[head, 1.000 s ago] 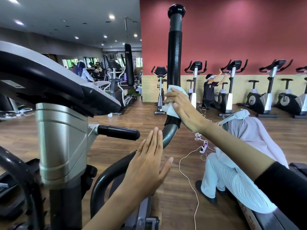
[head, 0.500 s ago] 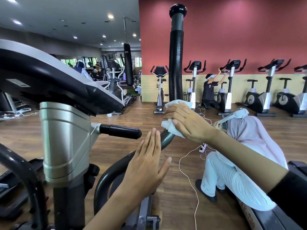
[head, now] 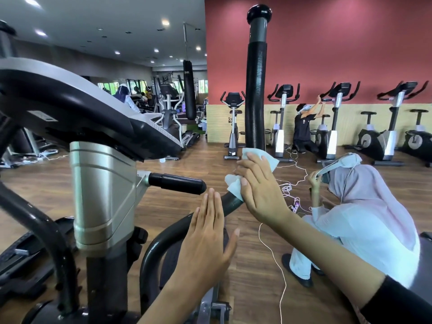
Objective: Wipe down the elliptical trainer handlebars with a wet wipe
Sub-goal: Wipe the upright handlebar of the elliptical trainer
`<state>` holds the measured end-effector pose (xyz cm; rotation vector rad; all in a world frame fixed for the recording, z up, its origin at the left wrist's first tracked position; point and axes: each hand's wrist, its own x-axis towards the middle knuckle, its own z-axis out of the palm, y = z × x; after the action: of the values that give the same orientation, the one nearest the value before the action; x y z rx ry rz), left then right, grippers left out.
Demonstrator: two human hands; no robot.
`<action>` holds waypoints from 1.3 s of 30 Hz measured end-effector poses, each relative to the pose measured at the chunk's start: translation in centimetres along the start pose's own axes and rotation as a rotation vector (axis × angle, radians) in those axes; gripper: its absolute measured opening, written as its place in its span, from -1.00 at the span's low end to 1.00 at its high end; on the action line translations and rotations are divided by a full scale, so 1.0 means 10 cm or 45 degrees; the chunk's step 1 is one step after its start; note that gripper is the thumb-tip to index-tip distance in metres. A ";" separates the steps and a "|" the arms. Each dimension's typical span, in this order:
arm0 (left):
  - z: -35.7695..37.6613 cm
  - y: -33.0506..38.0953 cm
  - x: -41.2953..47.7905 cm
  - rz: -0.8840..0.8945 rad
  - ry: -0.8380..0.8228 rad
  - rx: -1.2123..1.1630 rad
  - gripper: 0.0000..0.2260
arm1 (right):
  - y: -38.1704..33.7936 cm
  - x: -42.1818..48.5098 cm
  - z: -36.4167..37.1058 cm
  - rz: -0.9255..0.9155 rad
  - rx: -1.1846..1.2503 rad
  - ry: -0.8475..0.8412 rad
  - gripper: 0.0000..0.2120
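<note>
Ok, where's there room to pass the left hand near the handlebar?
Open gap under the short grip, between the silver column and the curved handlebar. Crowded at the bend, where the right hand holds the wipe, and right of it: crouching person, cables.

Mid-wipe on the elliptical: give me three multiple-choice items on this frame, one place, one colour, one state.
1. Where is the wet wipe? A on the console; B against the handlebar just below its foam grip; C on the floor.
2. What colour is the foam grip? A black; B red; C silver.
3. How is the left hand? A gripping the short handle; B holding a second wipe; C flat, fingers straight, holding nothing.
Key: B, the right hand holds it at the bar's bend; A, the sleeve is plainly black; C, straight fingers, nothing in them.
</note>
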<state>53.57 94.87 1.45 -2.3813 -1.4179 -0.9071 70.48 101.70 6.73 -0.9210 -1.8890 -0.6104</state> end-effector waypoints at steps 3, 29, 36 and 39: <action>0.02 -0.01 -0.03 -0.040 0.011 0.022 -0.34 | -0.04 -0.03 0.05 -0.025 -0.077 0.045 -0.51; 0.03 0.06 -0.06 -0.146 0.060 0.329 -0.39 | -0.16 -0.21 0.10 -0.142 -0.182 -0.006 -0.57; 0.05 0.03 -0.06 -0.134 0.038 0.352 -0.40 | -0.17 -0.23 0.07 -0.214 -0.262 -0.063 -0.54; 0.05 0.01 -0.08 -0.108 0.023 0.327 -0.39 | -0.10 -0.24 0.00 -0.189 -0.286 -0.060 -0.53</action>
<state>53.55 94.49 0.59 -2.1348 -1.5368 -0.7142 70.34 100.30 4.56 -0.9483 -1.9710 -0.9121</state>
